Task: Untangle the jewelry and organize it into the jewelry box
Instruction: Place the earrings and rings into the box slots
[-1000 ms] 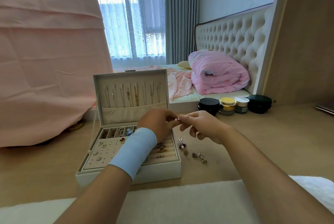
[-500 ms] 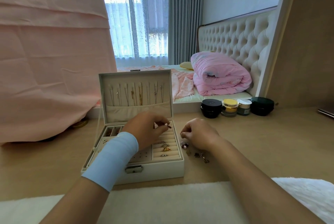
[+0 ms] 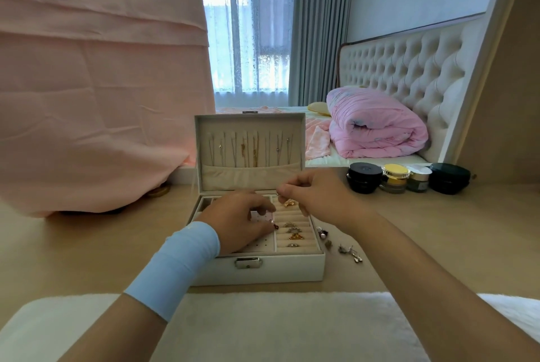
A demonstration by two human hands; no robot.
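A white jewelry box [image 3: 280, 269] stands open on the wooden surface, with necklaces [image 3: 248, 148] hung inside its raised lid. My left hand [image 3: 238, 223], a blue band on its wrist, rests over the earring panel and pinches a small dark earring [image 3: 275, 226] at its fingertips. My right hand [image 3: 317, 196] hovers over the ring rolls at the box's back right, pinching a small gold piece [image 3: 289, 202]. Several rings [image 3: 293, 236] sit in the ring rolls. Loose earrings [image 3: 340, 245] lie on the surface just right of the box.
Several cosmetic jars [image 3: 406, 178] stand at the back right. A white fluffy mat [image 3: 263, 329] lies along the near edge. A pink cloth [image 3: 96, 84] hangs at the left. A bed with a pink quilt [image 3: 377, 125] lies behind.
My left hand came down onto the earring panel with the small earring. My right hand left the loose pile and rose over the ring rolls holding a gold piece.
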